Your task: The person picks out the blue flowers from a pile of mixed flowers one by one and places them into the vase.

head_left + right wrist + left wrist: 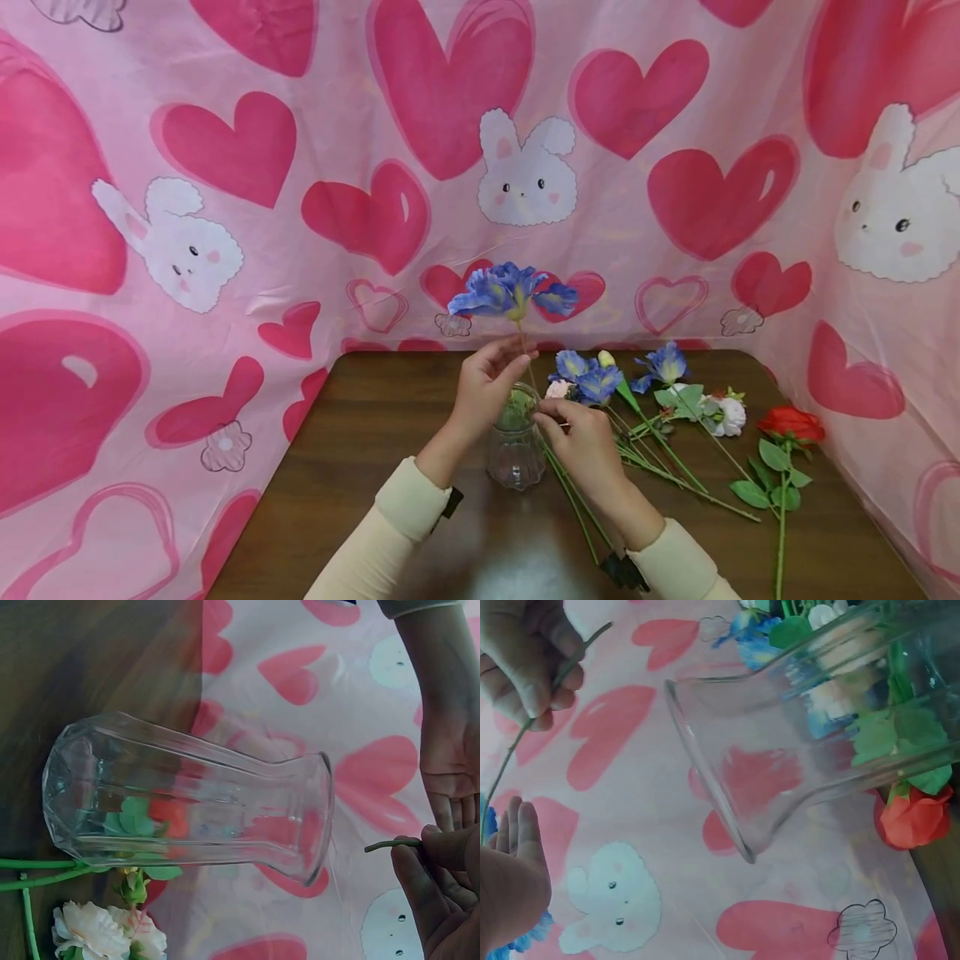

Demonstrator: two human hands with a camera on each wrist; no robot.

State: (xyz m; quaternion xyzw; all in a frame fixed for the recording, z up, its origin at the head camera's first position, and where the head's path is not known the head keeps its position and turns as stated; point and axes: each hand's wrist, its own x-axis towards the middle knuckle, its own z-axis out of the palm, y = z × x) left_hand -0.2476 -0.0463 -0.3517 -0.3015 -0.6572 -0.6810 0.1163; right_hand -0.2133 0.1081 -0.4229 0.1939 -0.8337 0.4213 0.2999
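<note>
A blue artificial iris [513, 292] stands upright above the mouth of a clear glass vase [516, 462]. My right hand [581, 437] pinches its thin green stem [394, 844] near the lower end, between thumb and fingers. That stem end sticks out past the fingertips, outside the vase and just above its rim. Higher up, below the bloom, my left hand [487, 387] is beside the stem. Its fingers look extended in the left wrist view, the stem passing close to them. The vase stands upright on the table, and no stem is visible inside it in the wrist views.
Right of the vase on the brown table [375, 417] lie blue irises [596, 379], pale flowers [726, 415], a yellow-tipped bud [606, 359] and a red rose [791, 425]. Several green stems reach toward the front edge. A pink heart-patterned cloth [442, 225] hangs behind and at both sides.
</note>
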